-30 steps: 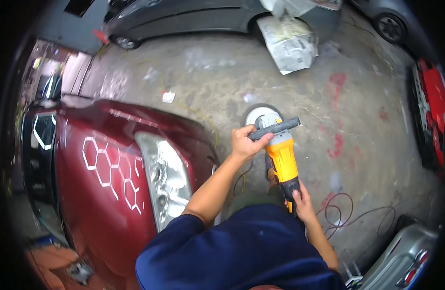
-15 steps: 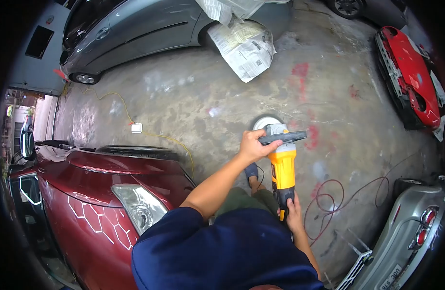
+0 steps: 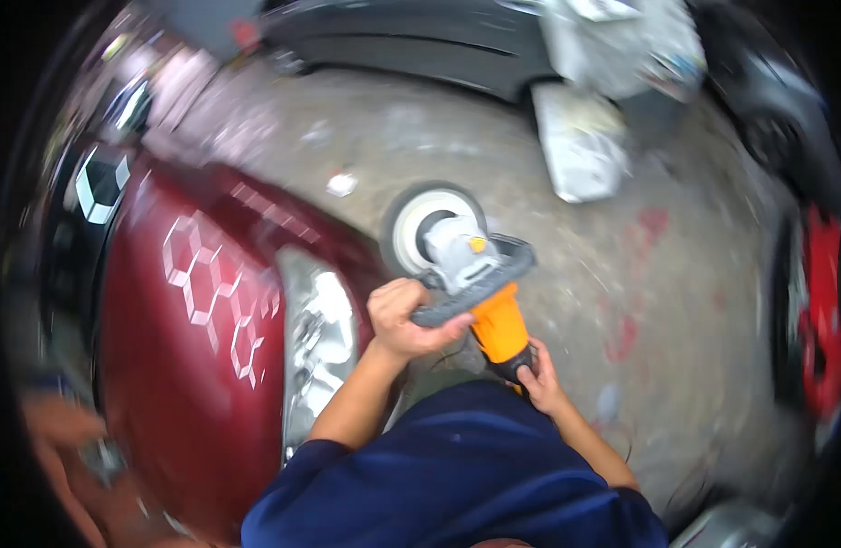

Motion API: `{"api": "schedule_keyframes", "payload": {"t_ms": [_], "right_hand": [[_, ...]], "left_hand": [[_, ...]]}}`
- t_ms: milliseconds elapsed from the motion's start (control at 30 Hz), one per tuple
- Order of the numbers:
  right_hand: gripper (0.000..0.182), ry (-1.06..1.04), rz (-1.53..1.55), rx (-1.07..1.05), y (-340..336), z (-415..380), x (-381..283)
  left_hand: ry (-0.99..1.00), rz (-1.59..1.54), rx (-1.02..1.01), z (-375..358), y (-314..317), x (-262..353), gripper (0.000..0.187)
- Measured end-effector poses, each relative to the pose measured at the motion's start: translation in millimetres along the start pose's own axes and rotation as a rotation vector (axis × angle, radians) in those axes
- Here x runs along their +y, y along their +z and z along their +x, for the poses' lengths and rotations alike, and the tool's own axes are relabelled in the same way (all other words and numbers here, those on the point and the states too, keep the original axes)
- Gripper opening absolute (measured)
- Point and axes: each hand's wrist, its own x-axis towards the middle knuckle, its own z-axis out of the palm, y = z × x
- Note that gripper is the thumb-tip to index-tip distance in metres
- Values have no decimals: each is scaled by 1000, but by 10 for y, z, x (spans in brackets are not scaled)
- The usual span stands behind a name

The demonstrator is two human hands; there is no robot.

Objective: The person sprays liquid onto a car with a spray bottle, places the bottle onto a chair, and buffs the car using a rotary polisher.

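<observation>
A yellow and grey car polisher (image 3: pixel 500 327) is held up in front of my body, its round white pad (image 3: pixel 411 233) facing away and up to the left. My left hand (image 3: pixel 408 318) wraps around the dark front handle. At the rear end, my right hand (image 3: pixel 543 379) grips the black part of the body. Just left of the polisher is the dark red car (image 3: pixel 197 402), its headlight (image 3: pixel 315 338) close to my left forearm. The pad appears apart from the car's surface. Motion blurs part of the view.
A grey car (image 3: pixel 420 50) stands across the floor, with paper and plastic covering (image 3: pixel 580 146) by its wheel. At right are a dark car (image 3: pixel 772 119) and a red bumper (image 3: pixel 822 310). A white box (image 3: pixel 342 184) lies on the concrete floor. Lower left holds a blurred brownish shape (image 3: pixel 64 438).
My view and body have turned left toward the red car. The polisher has come up closer to the camera and swung left, pad end leading. Both hands have kept their hold.
</observation>
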Motion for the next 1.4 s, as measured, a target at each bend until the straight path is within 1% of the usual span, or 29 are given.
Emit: {"api": "schedule_keyframes", "payload": {"t_ms": [33, 67, 100, 167, 233, 300, 367, 400, 467, 533, 600, 667, 700, 767, 833, 867, 967, 1000, 1033, 1067, 1100, 1133, 1233, 1300, 1333, 1400], "right_hand": [[84, -26, -22, -82, 82, 105, 74], [90, -35, -66, -135, 159, 210, 131], [91, -38, -117, -202, 267, 317, 116], [93, -48, -208, -306, 437, 463, -84], [95, 2, -240, -429, 740, 562, 17], [96, 31, -284, -519, 995, 611, 54], [95, 48, -341, -591, 1214, 616, 55], [94, 81, -356, -637, 1131, 685, -130], [91, 159, -342, -710, 1293, 636, -191], [90, 162, -354, -772, 1488, 540, -44], [89, 115, -388, -816, 1646, 382, 12], [90, 145, -398, -870, 1809, 247, -29], [90, 159, -403, -888, 1887, 195, -23], [91, 121, -461, -967, 1985, 124, 101], [91, 96, -506, -1061, 2165, 79, 140], [92, 71, -524, -1114, 2281, 56, 118], [92, 203, -502, -1215, 2622, -23, 49], [90, 128, -553, -1266, 2654, 3, 136], [89, 101, -566, -1285, 2715, 12, 128], [89, 71, -579, -1305, 2786, 21, 108], [88, 42, -591, -1327, 2821, 40, 91], [87, 61, -586, -1347, 2821, 70, 76], [86, 43, -555, -1287, 2713, 179, 9], [84, 117, -517, -1203, 2565, 322, 11], [84, 155, -498, -1164, 2483, 392, 0], [83, 168, -443, -1090, 2367, 549, -93]], "left_hand": [[37, 43, 36, -78, -255, 60, 57], [24, 61, 69, -162, -490, 125, 57], [9, 79, 102, -258, -703, 188, 57], [-30, 155, 172, -377, -1026, 377, 57], [-74, 282, 227, -660, -1457, 457, 58], [-114, 385, 332, -910, -1739, 519, 63], [-191, 460, 400, -1155, -1989, 619, 64], [-227, 492, 424, -1096, -1869, 694, 63], [-279, 536, 471, -1227, -2061, 827, 63], [-304, 574, 504, -1577, -2239, 917, 62], [-334, 601, 529, -1909, -2356, 1047, 63], [-383, 615, 557, -2149, -2436, 1223, 64], [-400, 613, 603, -2280, -2478, 1287, 67], [-470, 644, 651, -2579, -2584, 1463, 71], [-499, 642, 761, -2871, -2645, 1614, 73], [-483, 627, 822, -2997, -2680, 1691, 73], [-414, 596, 997, -3328, -2811, 1820, 70], [-398, 578, 1033, -3443, -2851, 1827, 69], [-380, 562, 1069, -3524, -2893, 1843, 68], [-429, 532, 1100, -3583, -2918, 1894, 74], [-428, 534, 1100, -3569, -2945, 1883, 74], [-426, 537, 1101, -3541, -2959, 1867, 74], [-398, 526, 1064, -3216, -2913, 1706, 75], [-393, 540, 1027, -2984, -2826, 1518, 75], [-441, 550, 982, -2821, -2770, 1443, 75], [-449, 563, 898, -2541, -2708, 1217, 76]]}}
